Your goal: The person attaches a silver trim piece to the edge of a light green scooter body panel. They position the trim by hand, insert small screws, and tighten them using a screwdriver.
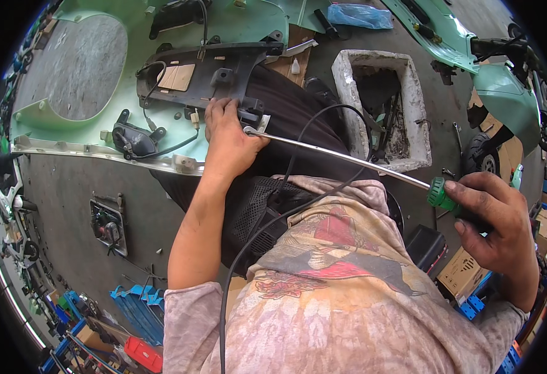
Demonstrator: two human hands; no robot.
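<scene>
On the left, gray floor [67, 206] stretches below a large green panel [136, 47], with a silver-and-black part [107, 225] lying on it, well apart from the panel. The panel's lower edge reaches over the person's dark trousers [286, 103]; the floor shows through a wide round opening near its left edge. A black lamp [135, 138] sits by that lower edge. Toward the panel's right edge lies a black plate [201, 78]. The left hand [230, 137] bends its fingers over the plate's lower right corner, thumb beside the far end of a long screwdriver [348, 159]; whether it grips or only presses, I cannot tell. The screwdriver slants across the lap into the right hand [494, 215], which grasps its green handle. A loop of black cable [223, 311] crosses the shaft.

As for containers, a dirty white foam box [346, 87] stands on the floor just beyond the shaft, holding dark scraps and long thin pieces. Farther right, near the right forearm, is a cardboard box [463, 274], its contents hidden.
</scene>
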